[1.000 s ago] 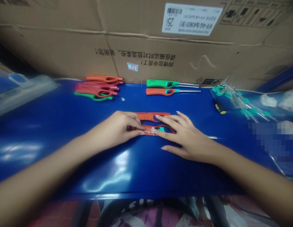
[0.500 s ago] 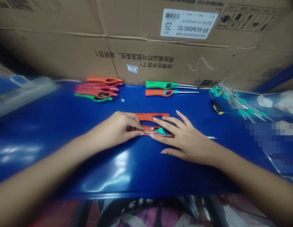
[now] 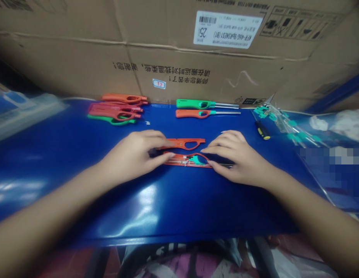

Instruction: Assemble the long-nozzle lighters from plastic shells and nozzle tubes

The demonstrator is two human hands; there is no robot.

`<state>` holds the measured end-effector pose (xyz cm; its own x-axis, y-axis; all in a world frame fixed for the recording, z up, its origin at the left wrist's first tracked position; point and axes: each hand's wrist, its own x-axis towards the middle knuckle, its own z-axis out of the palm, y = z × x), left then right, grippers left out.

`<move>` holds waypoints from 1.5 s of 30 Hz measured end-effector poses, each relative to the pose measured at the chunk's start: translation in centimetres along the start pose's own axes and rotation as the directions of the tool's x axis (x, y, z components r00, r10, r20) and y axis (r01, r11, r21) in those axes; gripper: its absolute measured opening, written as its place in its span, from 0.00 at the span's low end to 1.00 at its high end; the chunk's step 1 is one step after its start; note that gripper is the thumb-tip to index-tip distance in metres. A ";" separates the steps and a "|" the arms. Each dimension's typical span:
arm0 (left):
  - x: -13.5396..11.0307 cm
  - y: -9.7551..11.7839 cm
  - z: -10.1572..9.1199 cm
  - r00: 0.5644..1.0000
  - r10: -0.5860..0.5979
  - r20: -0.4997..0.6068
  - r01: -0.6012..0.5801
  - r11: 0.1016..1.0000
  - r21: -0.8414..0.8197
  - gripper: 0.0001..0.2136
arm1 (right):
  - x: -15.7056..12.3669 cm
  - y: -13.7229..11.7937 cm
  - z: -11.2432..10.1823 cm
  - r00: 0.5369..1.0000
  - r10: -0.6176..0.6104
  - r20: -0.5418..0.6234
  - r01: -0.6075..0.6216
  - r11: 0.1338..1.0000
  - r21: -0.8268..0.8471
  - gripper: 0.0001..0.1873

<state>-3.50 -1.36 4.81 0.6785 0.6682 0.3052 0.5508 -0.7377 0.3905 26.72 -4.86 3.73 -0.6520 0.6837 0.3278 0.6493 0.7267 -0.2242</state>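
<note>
Two orange lighter shell halves lie side by side on the blue table (image 3: 173,200). The far half (image 3: 185,143) is bare; the near half (image 3: 185,159) carries a teal trigger and a thin metal tube. My left hand (image 3: 136,154) rests on the left ends of both halves, its fingers curled over them. At the right ends my right hand (image 3: 240,156) has bent fingers, with thumb and fingertips pinching the near half by the tube.
Finished green and orange lighters (image 3: 205,108) lie at the back centre. A pile of orange and green shells (image 3: 115,109) sits back left. At the right lie a black-and-yellow screwdriver (image 3: 262,129) and teal-tipped tubes (image 3: 286,125). Cardboard boxes (image 3: 179,50) wall the back.
My right hand has slid right, off the trigger area, and curled at the halves' right ends. The near half with its teal trigger now shows between my hands.
</note>
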 end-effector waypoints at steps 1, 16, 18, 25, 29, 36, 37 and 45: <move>0.0 -0.2 -0.1 1.000 0.002 -0.012 -0.001 0.998 0.058 0.12 | 0.0 0.1 -0.1 1.000 -0.009 0.019 0.009 1.000 -0.004 0.13; 0.1 -3.2 0.9 0.990 0.049 0.129 -0.077 0.972 0.222 0.19 | -0.1 2.0 0.5 0.999 0.048 0.021 -0.047 0.996 -0.074 0.21; 0.3 -3.3 0.9 0.993 0.040 0.110 -0.061 0.979 0.196 0.18 | -0.1 1.8 0.7 0.997 0.071 0.015 -0.069 0.994 -0.087 0.23; 0.6 -1.3 0.4 0.994 -0.107 0.025 0.109 0.989 -0.097 0.15 | 0.1 1.2 0.6 0.990 0.098 -0.105 -0.104 0.993 -0.057 0.32; 0.3 0.2 0.7 0.966 -0.168 0.196 0.243 0.850 -0.468 0.17 | 0.1 0.6 0.5 0.992 0.022 -0.121 -0.028 0.998 -0.051 0.26; 0.1 0.6 0.9 0.981 -0.115 0.158 0.181 0.844 -0.504 0.16 | 0.0 -0.2 0.6 0.996 0.024 -0.089 -0.025 1.000 -0.004 0.20; 0.1 0.5 0.9 0.991 -0.084 0.108 0.122 0.898 -0.424 0.16 | 0.0 -0.3 0.7 0.996 0.047 -0.078 -0.046 0.999 0.014 0.19; -0.2 0.0 0.3 0.973 0.159 0.166 -0.180 0.976 0.120 0.16 | 0.4 -0.8 1.2 0.989 0.118 0.089 -0.126 0.989 0.084 0.15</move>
<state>-3.52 -1.54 4.46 0.8283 0.5173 0.2152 0.4741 -0.8518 0.2227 25.50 -5.11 2.91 -0.6030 0.7680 0.2159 0.6909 0.6381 -0.3399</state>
